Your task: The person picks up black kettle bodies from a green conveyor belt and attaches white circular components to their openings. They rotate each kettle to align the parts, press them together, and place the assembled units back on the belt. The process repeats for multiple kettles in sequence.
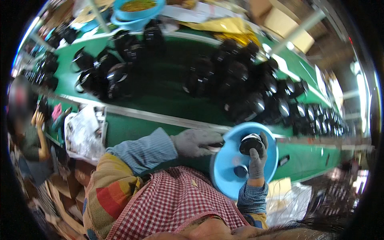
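Observation:
Both my hands wear grey gloves. My right hand (pixel 256 162) is closed around a glossy black rounded part (pixel 251 145) with a pale rim, holding it above a light blue plastic basin (pixel 221 176). In the bottom of the basin lies a small dark round piece (pixel 241 171). Just left of the basin's rim, my left hand (pixel 194 143) is closed, slightly blurred. A small dark piece (pixel 217 144) shows at its fingertips, too small to name.
Many glossy black rounded housings (pixel 236 80) crowd the green belt (pixel 164 76) beyond a metal rail (pixel 144 113). On the left is a white tray (pixel 85 132) with plastic bags, near another person (pixel 32 132). Blue bowls (pixel 134 16) and gold sheeting (pixel 224 30) sit at the back.

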Demonstrator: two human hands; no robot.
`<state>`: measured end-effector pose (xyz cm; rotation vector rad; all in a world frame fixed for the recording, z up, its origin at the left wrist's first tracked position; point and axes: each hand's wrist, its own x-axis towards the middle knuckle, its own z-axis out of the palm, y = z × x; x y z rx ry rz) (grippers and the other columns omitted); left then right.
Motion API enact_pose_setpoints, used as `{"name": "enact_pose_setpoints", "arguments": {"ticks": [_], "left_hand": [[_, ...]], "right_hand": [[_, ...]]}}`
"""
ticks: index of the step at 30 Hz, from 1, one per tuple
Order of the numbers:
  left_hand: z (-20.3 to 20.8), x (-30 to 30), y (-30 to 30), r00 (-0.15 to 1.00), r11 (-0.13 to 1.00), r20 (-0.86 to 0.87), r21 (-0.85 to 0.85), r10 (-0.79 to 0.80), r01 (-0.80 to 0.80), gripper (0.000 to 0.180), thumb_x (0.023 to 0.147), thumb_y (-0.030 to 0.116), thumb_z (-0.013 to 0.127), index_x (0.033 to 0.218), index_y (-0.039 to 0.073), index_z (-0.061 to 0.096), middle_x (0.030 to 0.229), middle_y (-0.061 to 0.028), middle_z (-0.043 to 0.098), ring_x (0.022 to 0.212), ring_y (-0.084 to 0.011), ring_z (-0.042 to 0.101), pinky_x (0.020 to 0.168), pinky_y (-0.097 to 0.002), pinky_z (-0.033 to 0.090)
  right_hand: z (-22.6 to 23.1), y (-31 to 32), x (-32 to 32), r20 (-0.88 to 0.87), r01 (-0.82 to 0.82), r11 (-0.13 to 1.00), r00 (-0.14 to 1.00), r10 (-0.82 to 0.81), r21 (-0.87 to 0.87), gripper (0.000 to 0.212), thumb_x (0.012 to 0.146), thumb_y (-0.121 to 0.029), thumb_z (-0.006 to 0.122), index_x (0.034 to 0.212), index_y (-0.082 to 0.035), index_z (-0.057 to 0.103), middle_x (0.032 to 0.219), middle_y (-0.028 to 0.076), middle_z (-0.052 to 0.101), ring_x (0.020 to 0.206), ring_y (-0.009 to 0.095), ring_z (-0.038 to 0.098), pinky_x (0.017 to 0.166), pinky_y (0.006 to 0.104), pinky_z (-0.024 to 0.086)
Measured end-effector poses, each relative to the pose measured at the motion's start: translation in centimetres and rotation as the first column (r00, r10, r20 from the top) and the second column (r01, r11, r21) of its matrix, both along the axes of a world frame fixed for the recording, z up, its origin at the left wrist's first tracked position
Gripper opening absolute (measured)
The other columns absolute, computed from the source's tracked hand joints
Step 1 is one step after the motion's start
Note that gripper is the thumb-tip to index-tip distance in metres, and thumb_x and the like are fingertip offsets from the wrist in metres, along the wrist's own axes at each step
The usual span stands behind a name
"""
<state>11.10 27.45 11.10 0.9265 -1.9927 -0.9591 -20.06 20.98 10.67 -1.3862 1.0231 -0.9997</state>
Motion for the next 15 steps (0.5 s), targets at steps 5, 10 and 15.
{"name": "enact_pose_setpoints", "arguments": {"ticks": [5, 10, 15], "left_hand": [[3.0, 16.4, 7.5, 0.801, 0.804, 0.143, -0.250, 0.581, -0.539, 0.055, 0.084, 0.011, 0.080, 0.135, 0.007, 0.059, 0.133, -0.0187, 0.062, 0.124, -0.0325, 0.061, 0.102, -0.0437, 0.055], [4.7, 31.9, 7.7, 0.352, 0.377, 0.151, -0.517, 0.924, -0.768, 0.046, 0.086, 0.011, 0.077, 0.130, 0.005, 0.064, 0.131, -0.0176, 0.065, 0.123, -0.0311, 0.063, 0.102, -0.0416, 0.054], [1.9, 43.9, 4.5, 0.030, 0.287, 0.473, -0.482, 0.881, -0.828, 0.059, 0.093, 0.020, 0.066, 0.149, 0.016, 0.046, 0.151, -0.0158, 0.049, 0.140, -0.0345, 0.045, 0.115, -0.0428, 0.041]], "right_hand": [[3.1, -4.0, 15.0, 0.005, -0.441, 0.874, 0.892, 0.452, -0.203, 0.064, 0.080, -0.052, 0.082, 0.128, -0.011, 0.069, 0.155, 0.016, 0.035, 0.133, 0.035, 0.052, 0.101, 0.0398, 0.056], [7.1, -9.2, 32.8, -0.501, -0.637, 0.592, 0.765, 0.405, -0.494, 0.061, 0.082, -0.051, 0.078, 0.129, -0.014, 0.069, 0.153, 0.023, 0.041, 0.140, 0.038, 0.044, 0.113, 0.0450, 0.041], [6.9, -12.0, 51.7, -0.668, -0.683, 0.538, 0.694, 0.269, -0.494, 0.069, 0.084, -0.061, 0.070, 0.127, -0.007, 0.068, 0.148, 0.024, 0.046, 0.139, 0.038, 0.045, 0.116, 0.0411, 0.037]]}}
